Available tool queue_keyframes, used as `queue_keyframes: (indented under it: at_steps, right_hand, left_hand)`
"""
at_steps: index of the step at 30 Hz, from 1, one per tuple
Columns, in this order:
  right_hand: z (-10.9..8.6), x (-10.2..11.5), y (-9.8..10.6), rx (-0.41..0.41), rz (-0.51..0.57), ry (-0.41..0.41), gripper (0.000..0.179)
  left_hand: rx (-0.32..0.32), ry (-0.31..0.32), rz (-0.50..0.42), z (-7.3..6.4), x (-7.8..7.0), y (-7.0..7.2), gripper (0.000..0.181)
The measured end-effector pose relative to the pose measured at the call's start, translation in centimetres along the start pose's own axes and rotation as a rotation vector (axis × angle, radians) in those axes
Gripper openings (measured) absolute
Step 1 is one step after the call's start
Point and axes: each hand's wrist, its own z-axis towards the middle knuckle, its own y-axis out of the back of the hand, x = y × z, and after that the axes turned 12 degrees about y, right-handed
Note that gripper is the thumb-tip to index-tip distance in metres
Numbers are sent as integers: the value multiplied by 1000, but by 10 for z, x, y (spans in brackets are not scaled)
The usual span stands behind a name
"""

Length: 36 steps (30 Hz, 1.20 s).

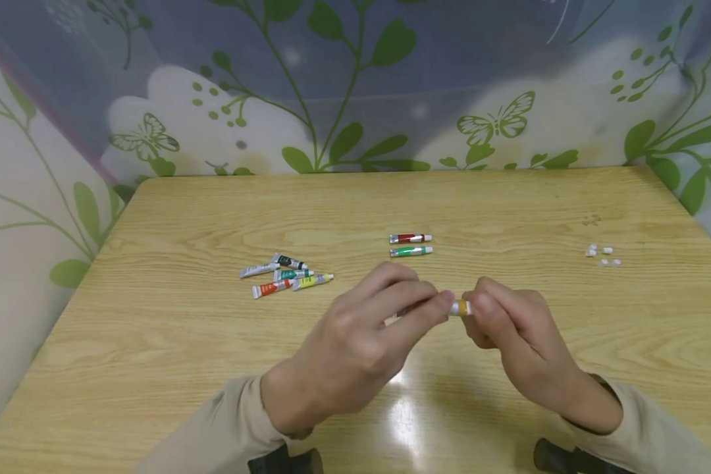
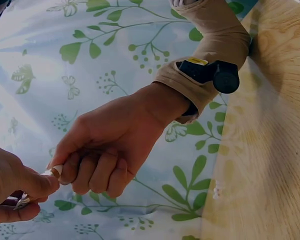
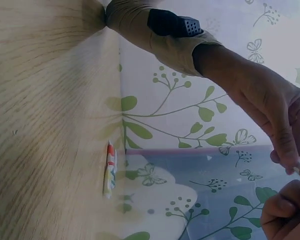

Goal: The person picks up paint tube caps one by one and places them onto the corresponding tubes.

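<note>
Over the middle of the table, my left hand (image 1: 361, 336) grips a small paint tube (image 1: 460, 307) with a yellow-ochre band, most of it hidden behind the fingers. My right hand (image 1: 524, 342) pinches the tube's white end between thumb and curled index finger. In the left wrist view, the pale end of the tube shows between the two hands, and a crumpled silvery part pokes out under the left thumb. Just beyond the hands, a dark red paint tube (image 1: 411, 238) and a green paint tube (image 1: 411, 251) lie side by side, white caps to the right.
Left of the hands is a loose pile of several paint tubes, among them a red tube (image 1: 272, 288), a yellow tube (image 1: 313, 282) and a black tube (image 1: 289, 261). Several small white pieces (image 1: 607, 250) lie at the right. A leaf-patterned curtain (image 1: 355, 85) surrounds the wooden table (image 1: 213, 204).
</note>
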Motion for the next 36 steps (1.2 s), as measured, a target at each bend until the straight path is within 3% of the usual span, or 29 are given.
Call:
queue_keyframes:
  at_steps: [3,5,11,13,16,19,24,28,36]
  right_hand:
    - [0,1,2,-10,28,-62,34]
    - [0,0,3,-8,-9,-72,33]
    - [3,-1,2,39,-417,85,35]
    - [5,-2,2,35,-485,152,40]
    - [6,-4,1,24,-489,210,41]
    - [5,-4,1,28,-465,214,41]
    - [0,-5,2,28,-310,69,37]
    - [-2,-5,4,-2,-179,-64,34]
    - [-3,-7,4,33,-272,-145,35]
  left_hand:
    - [15,29,-20,1,2,-3,13]
    - [33,61,-50,1,4,-4,14]
    - [44,125,-134,1,6,-3,14]
    - [43,129,-154,1,6,-3,13]
    - [41,123,-164,1,5,-3,12]
    - [35,111,-155,0,5,-4,11]
    - [51,113,-113,-1,5,-6,12]
    - [93,152,-100,-1,7,-8,14]
    - [176,238,-84,0,10,-10,13]
